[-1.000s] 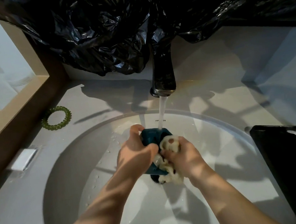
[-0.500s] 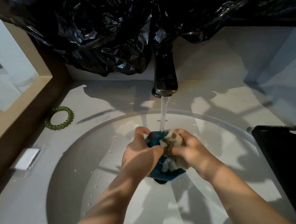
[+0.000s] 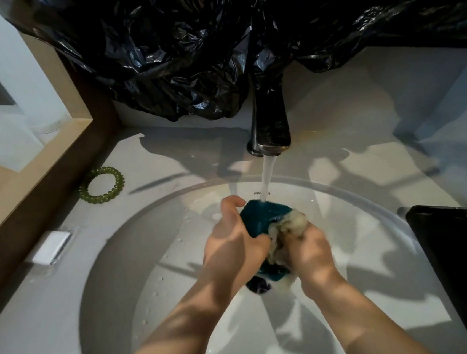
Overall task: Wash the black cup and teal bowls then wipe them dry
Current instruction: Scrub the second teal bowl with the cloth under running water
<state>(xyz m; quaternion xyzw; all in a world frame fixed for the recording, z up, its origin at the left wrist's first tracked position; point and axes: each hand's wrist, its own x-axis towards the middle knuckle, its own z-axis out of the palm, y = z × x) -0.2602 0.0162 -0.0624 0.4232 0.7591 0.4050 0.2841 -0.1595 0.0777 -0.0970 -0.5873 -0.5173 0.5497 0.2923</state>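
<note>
Head view, single entry.

Teal bowl [image 3: 262,217]: held over the middle of the sink basin [image 3: 116,275], tipped on its side directly beneath the faucet [image 3: 269,121]. The water stream [image 3: 267,179] lands on its upper edge, so the tilt likely lets rinse water run off into the basin.

Left hand [image 3: 233,246]: clenched around the bowl's left side, thumb hooked over the rim, serving as the steadying grip.

Right hand [image 3: 306,247]: closed on a pale, sudsy washing cloth [image 3: 288,226], pressed against the bowl's right side; judged to be the scrubbing hand.

Dark object [image 3: 258,285]: partly visible below the bowl, between the wrists; possibly the black cup, but it cannot be told for certain. A second teal bowl is not distinguishable.

Black tray [image 3: 466,262]: on the surface at the right, beside the basin; probably a landing place for washed items.

Green coil hair tie [image 3: 102,185] and white soap bar [image 3: 51,248]: on the surface to the left, well apart from the washing.

Black plastic sheeting [image 3: 198,42]: draped behind the faucet.

Status: washing stage; wiping dry not yet begun.
</note>
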